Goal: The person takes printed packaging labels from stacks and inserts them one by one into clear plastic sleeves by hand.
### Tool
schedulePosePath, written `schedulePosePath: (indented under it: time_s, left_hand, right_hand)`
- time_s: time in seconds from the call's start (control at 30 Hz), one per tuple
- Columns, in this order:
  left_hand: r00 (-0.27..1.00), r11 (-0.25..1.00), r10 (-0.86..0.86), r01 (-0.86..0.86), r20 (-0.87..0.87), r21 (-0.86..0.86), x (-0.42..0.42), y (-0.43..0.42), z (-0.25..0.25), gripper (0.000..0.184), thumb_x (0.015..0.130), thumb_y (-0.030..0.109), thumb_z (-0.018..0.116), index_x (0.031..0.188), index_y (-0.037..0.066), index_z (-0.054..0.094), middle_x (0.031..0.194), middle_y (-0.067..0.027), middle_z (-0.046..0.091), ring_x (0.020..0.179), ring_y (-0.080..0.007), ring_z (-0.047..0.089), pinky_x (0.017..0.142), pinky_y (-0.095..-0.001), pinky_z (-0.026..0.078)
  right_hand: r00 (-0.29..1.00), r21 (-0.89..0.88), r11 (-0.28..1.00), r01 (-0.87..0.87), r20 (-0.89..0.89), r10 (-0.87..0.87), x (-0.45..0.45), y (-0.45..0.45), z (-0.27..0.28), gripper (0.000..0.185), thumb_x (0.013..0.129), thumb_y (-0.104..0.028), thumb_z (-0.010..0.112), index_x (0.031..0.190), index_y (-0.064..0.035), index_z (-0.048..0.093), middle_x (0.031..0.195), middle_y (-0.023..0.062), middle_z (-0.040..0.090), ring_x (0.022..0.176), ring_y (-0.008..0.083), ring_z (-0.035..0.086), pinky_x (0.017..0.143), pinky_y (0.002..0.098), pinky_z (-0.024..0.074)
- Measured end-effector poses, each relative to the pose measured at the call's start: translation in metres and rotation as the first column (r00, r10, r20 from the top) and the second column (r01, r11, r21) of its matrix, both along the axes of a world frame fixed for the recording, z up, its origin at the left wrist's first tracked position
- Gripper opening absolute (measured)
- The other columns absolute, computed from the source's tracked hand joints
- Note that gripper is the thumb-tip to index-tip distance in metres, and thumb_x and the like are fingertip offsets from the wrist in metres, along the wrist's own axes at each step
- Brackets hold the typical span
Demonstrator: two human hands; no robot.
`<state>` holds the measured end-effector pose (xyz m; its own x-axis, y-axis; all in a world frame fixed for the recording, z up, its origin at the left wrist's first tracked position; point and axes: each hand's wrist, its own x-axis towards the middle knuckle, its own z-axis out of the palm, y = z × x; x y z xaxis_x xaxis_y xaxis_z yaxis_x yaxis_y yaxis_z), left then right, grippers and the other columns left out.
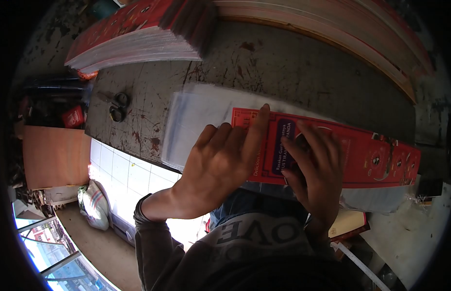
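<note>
A long red printed strip (359,162) with a dark blue text panel lies over clear plastic sleeves (194,116) on the worktable. My left hand (218,157) rests near the strip's left end, its index finger stretched across to the far edge and the other fingers bent. Its thumb is out of sight. Over the blue panel sits my right hand (317,167), fingers spread and touching the strip, thumb near the close edge. Whether the strip is partly inside a sleeve I cannot tell.
Black-handled scissors (119,104) lie on the scratched worktable (143,82). A tall stack of red printed pieces (138,41) stands at the far left, and more stacked sheets (327,24) line the far right. A white sack (93,206) is on the floor.
</note>
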<state>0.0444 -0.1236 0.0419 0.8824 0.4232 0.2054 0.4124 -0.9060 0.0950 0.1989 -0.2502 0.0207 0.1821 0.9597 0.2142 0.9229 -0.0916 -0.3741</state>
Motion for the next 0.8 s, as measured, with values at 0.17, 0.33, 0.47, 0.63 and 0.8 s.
schedulePosePath:
  time_s: [0.17, 0.33, 0.47, 0.63, 0.8]
  left_hand:
    - [0.992, 0.992, -0.063, 0.074, 0.105, -0.098, -0.002, 0.006, -0.001, 0.054, 0.073, -0.003, 0.066, 0.123, -0.007, 0.044, 0.068, -0.0103, 0.057, 0.063, -0.0186, 0.058, 0.054, -0.0324, 0.049]
    - [0.982, 0.980, -0.105, 0.129, 0.159, -0.151, -0.007, 0.009, -0.006, 0.054, 0.074, -0.004, 0.064, 0.123, -0.009, 0.041, 0.081, -0.0148, 0.059, 0.065, -0.0210, 0.058, 0.058, -0.0327, 0.051]
    - [0.985, 0.975, -0.082, 0.112, 0.154, -0.194, -0.010, 0.008, -0.006, 0.054, 0.075, -0.001, 0.063, 0.123, -0.012, 0.040, 0.091, -0.0170, 0.060, 0.065, -0.0215, 0.058, 0.063, -0.0321, 0.050]
    - [0.978, 0.965, -0.084, 0.127, 0.189, -0.230, -0.011, 0.009, -0.007, 0.056, 0.075, -0.004, 0.065, 0.125, -0.006, 0.039, 0.084, -0.0147, 0.059, 0.066, -0.0213, 0.060, 0.059, -0.0328, 0.052]
    - [0.976, 0.953, -0.077, 0.132, 0.205, -0.271, -0.015, 0.009, -0.011, 0.056, 0.076, -0.004, 0.065, 0.126, -0.001, 0.039, 0.078, -0.0128, 0.058, 0.068, -0.0209, 0.063, 0.055, -0.0326, 0.055]
  right_hand:
    - [1.000, 0.001, 1.000, 0.014, -0.002, -0.014, -0.001, 0.000, 0.002, 0.047, 0.076, -0.031, 0.064, 0.121, -0.0189, 0.057, 0.135, 0.0057, 0.044, 0.123, 0.0265, 0.041, 0.106, 0.0505, 0.0256]
    - [1.000, -0.009, 1.000, -0.002, -0.019, 0.001, 0.000, 0.000, 0.002, 0.047, 0.076, -0.030, 0.065, 0.121, -0.0189, 0.057, 0.135, 0.0055, 0.044, 0.123, 0.0264, 0.041, 0.106, 0.0501, 0.0259]
    - [1.000, -0.002, 1.000, -0.003, -0.017, 0.003, 0.001, -0.001, 0.000, 0.047, 0.076, -0.029, 0.065, 0.121, -0.0189, 0.056, 0.135, 0.0056, 0.044, 0.124, 0.0265, 0.041, 0.105, 0.0504, 0.0262]
    - [1.000, -0.010, 1.000, -0.008, -0.015, 0.008, 0.001, -0.001, -0.001, 0.048, 0.076, -0.030, 0.065, 0.122, -0.0198, 0.055, 0.136, 0.0058, 0.043, 0.124, 0.0272, 0.041, 0.105, 0.0511, 0.0262]
    - [1.000, -0.013, 1.000, -0.007, -0.020, 0.007, 0.002, -0.001, -0.001, 0.048, 0.077, -0.031, 0.064, 0.123, -0.0203, 0.055, 0.136, 0.0058, 0.043, 0.124, 0.0274, 0.041, 0.105, 0.0514, 0.0262]
